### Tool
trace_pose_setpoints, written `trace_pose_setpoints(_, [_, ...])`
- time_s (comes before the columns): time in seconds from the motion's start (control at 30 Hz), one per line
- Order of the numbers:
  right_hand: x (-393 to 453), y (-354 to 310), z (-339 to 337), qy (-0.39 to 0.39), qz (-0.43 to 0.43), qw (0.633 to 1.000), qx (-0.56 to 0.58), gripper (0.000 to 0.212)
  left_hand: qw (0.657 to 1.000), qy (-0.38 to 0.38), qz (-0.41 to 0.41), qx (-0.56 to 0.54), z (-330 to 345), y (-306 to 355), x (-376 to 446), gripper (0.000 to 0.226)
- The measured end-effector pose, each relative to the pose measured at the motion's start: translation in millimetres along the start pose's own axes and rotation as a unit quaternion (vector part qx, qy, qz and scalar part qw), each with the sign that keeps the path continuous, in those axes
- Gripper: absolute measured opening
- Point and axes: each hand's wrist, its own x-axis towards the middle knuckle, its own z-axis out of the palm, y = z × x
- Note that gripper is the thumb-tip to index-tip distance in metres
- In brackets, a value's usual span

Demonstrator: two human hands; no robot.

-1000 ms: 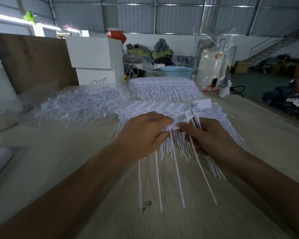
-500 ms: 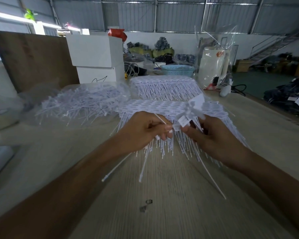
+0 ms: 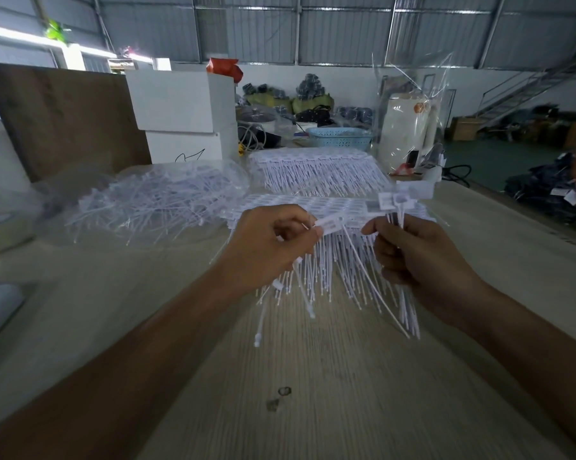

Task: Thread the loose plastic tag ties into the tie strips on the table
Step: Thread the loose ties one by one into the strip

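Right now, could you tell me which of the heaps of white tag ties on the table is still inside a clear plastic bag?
The loose jumbled pile at far left; the two others, the near strip stack and far stack, lie uncovered in neat rows.

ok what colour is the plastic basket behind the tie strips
Light blue, with a perforated lattice wall; the basket shows best in the head view, the only one.

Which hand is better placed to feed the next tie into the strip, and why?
Probably the left hand: it pinches a single tie just above the near strip, while the right hand grips a bundle of ties.
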Motion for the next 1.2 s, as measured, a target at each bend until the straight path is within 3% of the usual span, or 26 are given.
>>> trace_pose_setpoints(0.3, [-7, 5, 16, -0.056, -0.015, 0.991, -0.120, 0.047, 1.000, 0.006, -0.002, 0.024, 5, -4, 0, 0.013])
trace_pose_setpoints(0.5, [-7, 3, 11, -0.095, 0.045, 0.993, -0.052, 0.035, 0.992, 0.008, 0.070, 0.108, 7, -5, -5, 0.007])
trace_pose_setpoints(0.57, [-7, 2, 9, -0.111, 0.041, 0.990, -0.073, 0.031, 0.978, -0.019, 0.101, 0.184, 3, -6, -4, 0.011])
trace_pose_setpoints(0.67, [-8, 1, 8, -0.146, 0.049, 0.982, -0.112, 0.023, 0.934, -0.123, 0.143, 0.304, -4, -9, -2, 0.028])
trace_pose_setpoints(0.8, [-9, 0, 8, -0.143, 0.048, 0.977, -0.154, 0.021, 0.890, -0.173, 0.201, 0.371, -9, -12, -2, 0.022])
trace_pose_setpoints(0.83, [-9, 0, 7, -0.131, 0.042, 0.978, -0.159, 0.022, 0.897, -0.172, 0.195, 0.358, -8, -11, -2, 0.024])
trace_pose_setpoints(0.97, [-5, 4, 9, -0.035, 0.028, 0.993, -0.108, 0.027, 0.977, -0.096, 0.077, 0.175, 1, -2, -2, 0.052])
trace_pose_setpoints(1.03, [-5, 5, 11, -0.018, 0.030, 0.997, -0.067, 0.034, 0.988, -0.088, 0.050, 0.115, 9, 5, -4, 0.053])
trace_pose_setpoints(1.2, [-8, 3, 11, -0.092, 0.028, 0.993, -0.065, 0.036, 0.988, -0.077, 0.083, 0.104, 18, 15, -6, 0.050])
